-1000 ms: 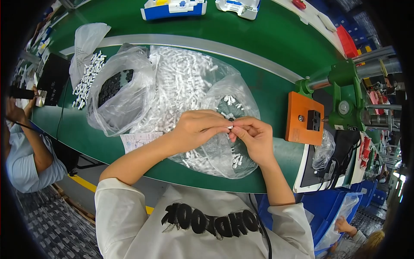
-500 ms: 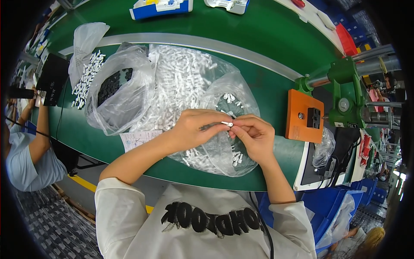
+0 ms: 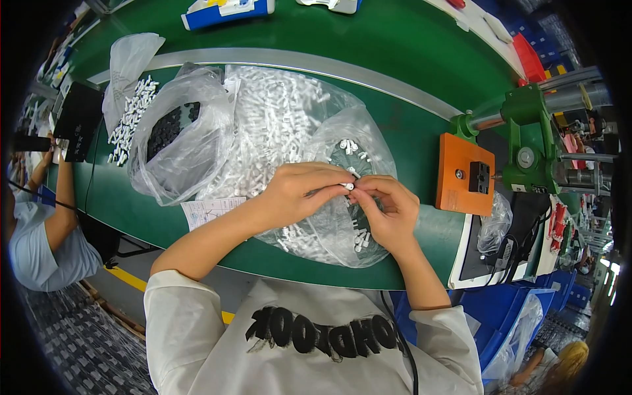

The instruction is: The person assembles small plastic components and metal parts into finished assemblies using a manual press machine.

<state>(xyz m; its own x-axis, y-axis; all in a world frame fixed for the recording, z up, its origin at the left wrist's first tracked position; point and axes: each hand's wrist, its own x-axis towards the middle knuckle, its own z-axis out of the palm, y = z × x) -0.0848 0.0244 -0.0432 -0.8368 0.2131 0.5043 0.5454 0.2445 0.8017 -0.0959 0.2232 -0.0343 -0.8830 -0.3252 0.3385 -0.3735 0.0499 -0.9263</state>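
Note:
Pinched in the fingertips of my left hand [image 3: 296,191] is a small white plastic part [image 3: 348,186] with a rounded end. My right hand [image 3: 394,214] meets it from the other side, thumb and fingers closed at its end; whatever lies between them is too small to make out. Both hands are over a large clear plastic bag [image 3: 378,148] filled with similar white parts. Several loose white parts [image 3: 347,146] show at its opening, beyond my fingers, and others [image 3: 361,240] lie nearer to me.
Left of the big bag stands an open clear bag [image 3: 217,141] of small black parts [image 3: 168,135]. Beyond it is a heap of white parts [image 3: 133,118]. A green press [image 3: 526,131] with an orange plate [image 3: 454,174] stands at right. A co-worker's arm [image 3: 64,191] shows far left.
Both hands stay together at nearly the same spot, with small finger movements around the white part. The view has shifted slightly.

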